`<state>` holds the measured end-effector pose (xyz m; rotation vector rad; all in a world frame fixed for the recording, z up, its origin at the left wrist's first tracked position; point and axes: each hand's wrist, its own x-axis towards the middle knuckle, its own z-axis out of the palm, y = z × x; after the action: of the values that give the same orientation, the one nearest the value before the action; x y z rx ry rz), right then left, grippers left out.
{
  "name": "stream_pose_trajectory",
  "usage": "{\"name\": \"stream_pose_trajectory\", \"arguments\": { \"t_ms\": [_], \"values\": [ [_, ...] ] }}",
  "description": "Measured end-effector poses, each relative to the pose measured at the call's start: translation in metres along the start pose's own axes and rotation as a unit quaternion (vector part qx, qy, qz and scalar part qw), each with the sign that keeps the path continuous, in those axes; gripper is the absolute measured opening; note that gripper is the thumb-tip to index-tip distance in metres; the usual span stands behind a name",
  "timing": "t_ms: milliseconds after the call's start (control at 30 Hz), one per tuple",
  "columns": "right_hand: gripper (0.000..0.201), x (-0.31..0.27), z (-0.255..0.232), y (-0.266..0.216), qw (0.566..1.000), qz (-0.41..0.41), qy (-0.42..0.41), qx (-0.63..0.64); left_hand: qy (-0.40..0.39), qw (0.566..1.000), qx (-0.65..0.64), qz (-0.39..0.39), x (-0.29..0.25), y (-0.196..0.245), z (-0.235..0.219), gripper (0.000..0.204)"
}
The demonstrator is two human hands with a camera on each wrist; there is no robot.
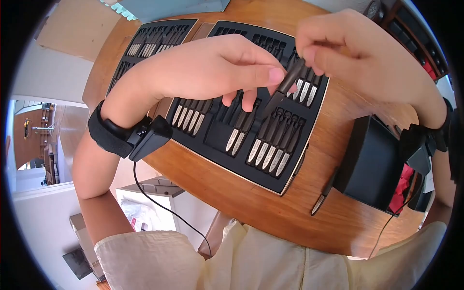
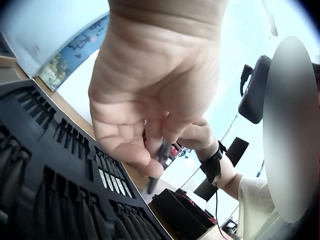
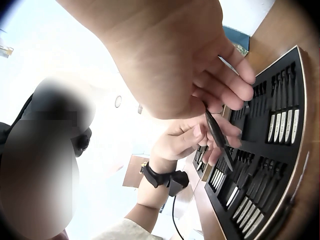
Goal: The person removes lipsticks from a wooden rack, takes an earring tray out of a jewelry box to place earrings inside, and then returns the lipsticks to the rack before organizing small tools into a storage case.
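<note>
My right hand (image 1: 338, 48) pinches the upper end of a slim dark tool (image 1: 286, 83), brown above and flat black below. The tool tilts down over the tray. Close beside it is my left hand (image 1: 227, 67), the thumb near the tool's side and a fingertip showing past it. In the right wrist view the left hand (image 3: 185, 140) lies behind the tool (image 3: 216, 131), thumb and fingers apart. Beneath both hands is a black tray (image 1: 220, 159) holding rows of similar dark pieces with engraved silver ends (image 1: 266, 157). The left hand hides part of the tray's middle.
A second tray (image 1: 159, 29) of similar pieces lies farther left. On the wooden table (image 1: 328, 125), right of the main tray, lies a single dark piece with a silver tip (image 1: 321, 199). A black box (image 1: 367, 169) with red material stands beside it. Cables hang from both wrist cameras.
</note>
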<state>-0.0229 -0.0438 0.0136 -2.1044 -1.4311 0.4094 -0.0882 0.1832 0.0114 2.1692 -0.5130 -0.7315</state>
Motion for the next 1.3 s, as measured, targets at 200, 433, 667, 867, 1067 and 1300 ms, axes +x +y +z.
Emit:
{"name": "stream_pose_trajectory", "arguments": {
  "t_ms": [200, 433, 667, 867, 1067, 1300],
  "values": [
    [0.015, 0.013, -0.033, -0.033, 0.985, 0.101, -0.123, 0.059, 0.028, 0.993, -0.107, 0.034, -0.004, -0.005, -0.004, 0.032],
    [0.023, 0.021, -0.01, -0.034, 0.994, 0.095, 0.038, 0.044, 0.087, 0.979, -0.183, 0.008, -0.002, -0.012, -0.012, 0.026],
    [0.029, 0.04, 0.012, 0.002, 0.986, 0.134, 0.008, 0.096, 0.084, 0.988, -0.101, -0.078, -0.01, -0.013, -0.014, 0.024],
    [0.033, 0.046, 0.033, 0.009, 0.984, 0.126, -0.053, 0.111, 0.032, 0.99, 0.012, -0.14, -0.011, -0.02, -0.013, 0.022],
    [0.034, 0.043, 0.027, 0.029, 0.985, 0.14, -0.045, 0.091, -0.038, 0.939, 0.179, -0.29, -0.015, -0.001, 0.015, 0.03],
    [0.033, 0.037, 0.021, 0.044, 0.978, 0.151, -0.069, 0.129, 0.014, 0.945, 0.218, -0.244, -0.017, -0.004, 0.04, 0.025]
  ]
}}
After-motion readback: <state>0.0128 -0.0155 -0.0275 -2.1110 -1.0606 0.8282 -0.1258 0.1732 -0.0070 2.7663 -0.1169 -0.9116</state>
